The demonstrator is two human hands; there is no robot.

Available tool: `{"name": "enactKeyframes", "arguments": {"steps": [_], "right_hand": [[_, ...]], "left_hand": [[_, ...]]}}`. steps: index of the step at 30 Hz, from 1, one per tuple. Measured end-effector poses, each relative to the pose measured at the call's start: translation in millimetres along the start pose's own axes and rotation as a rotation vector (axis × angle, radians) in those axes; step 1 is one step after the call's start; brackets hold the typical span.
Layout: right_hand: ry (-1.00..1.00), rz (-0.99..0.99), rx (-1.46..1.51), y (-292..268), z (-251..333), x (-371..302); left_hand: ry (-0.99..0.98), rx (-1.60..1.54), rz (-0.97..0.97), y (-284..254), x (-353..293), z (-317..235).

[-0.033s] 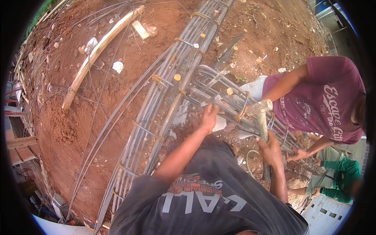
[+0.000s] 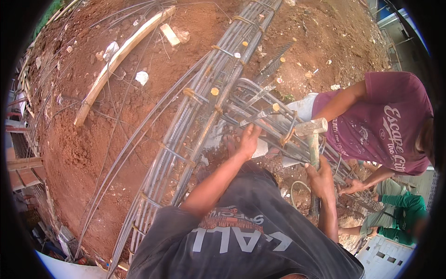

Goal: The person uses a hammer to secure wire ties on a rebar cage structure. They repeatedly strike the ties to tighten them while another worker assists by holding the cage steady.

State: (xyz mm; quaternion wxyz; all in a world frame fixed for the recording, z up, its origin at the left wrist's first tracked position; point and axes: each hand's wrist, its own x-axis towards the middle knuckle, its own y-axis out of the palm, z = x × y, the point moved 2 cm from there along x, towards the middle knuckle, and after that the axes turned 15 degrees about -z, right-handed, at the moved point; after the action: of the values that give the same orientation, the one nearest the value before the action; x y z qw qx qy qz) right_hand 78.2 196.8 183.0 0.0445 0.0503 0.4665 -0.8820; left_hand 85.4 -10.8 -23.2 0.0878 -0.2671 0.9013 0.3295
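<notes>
My right hand (image 2: 320,179) is wrapped round the handle of a heavy hammer (image 2: 312,126). The hammer stands upright, its blocky head just above a cage of steel rebar (image 2: 274,122). At the near end of that cage, my left hand (image 2: 251,141) has its fingers closed on a bar, partly hidden by the hand itself. This cage meets a longer rebar cage (image 2: 183,123), which runs from lower left to the top. Rusty ties and stirrups (image 2: 288,136) bind the bars. Several short bar ends with yellow caps (image 2: 214,91) stick up near the junction.
On the right a co-worker in a maroon shirt (image 2: 371,121) has one hand (image 2: 354,186) at the cage. Farther off is a person in green (image 2: 404,214). Red soil, a long timber (image 2: 118,58), a short wood block (image 2: 170,35), white stones (image 2: 141,77) and loose wires lie left.
The whole view has shifted slightly. Both hands keep their grips, and the hammer stays nearly in place above the cage.
</notes>
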Motion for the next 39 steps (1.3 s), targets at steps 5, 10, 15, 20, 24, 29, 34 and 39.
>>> {"name": "enactKeyframes", "arguments": {"steps": [5,10,15,20,24,29,34,39], "right_hand": [[-0.035,0.015,0.417,15,38,8],[-0.185,0.073,0.356,41,67,33],[-0.342,0.264,0.285,48,82,59],[-0.302,0.616,0.434,70,111,82],[-0.436,0.792,0.239,89,134,103],[-0.268,0.935,0.281,107,144,110],[-0.180,1.008,0.244,117,147,107],[-0.279,0.919,0.268,110,150,109]], "left_hand": [[0.019,0.123,-0.057,5,-12,-13],[-0.105,-0.163,-0.129,16,-4,-21],[0.042,0.075,-0.206,13,-3,-35],[0.017,0.342,-0.171,21,5,-35],[0.025,0.144,-0.422,34,13,-33],[0.433,0.537,-0.525,37,12,-40],[0.593,0.314,-0.415,36,14,-30],[0.455,0.251,-0.276,36,22,-21]]}}
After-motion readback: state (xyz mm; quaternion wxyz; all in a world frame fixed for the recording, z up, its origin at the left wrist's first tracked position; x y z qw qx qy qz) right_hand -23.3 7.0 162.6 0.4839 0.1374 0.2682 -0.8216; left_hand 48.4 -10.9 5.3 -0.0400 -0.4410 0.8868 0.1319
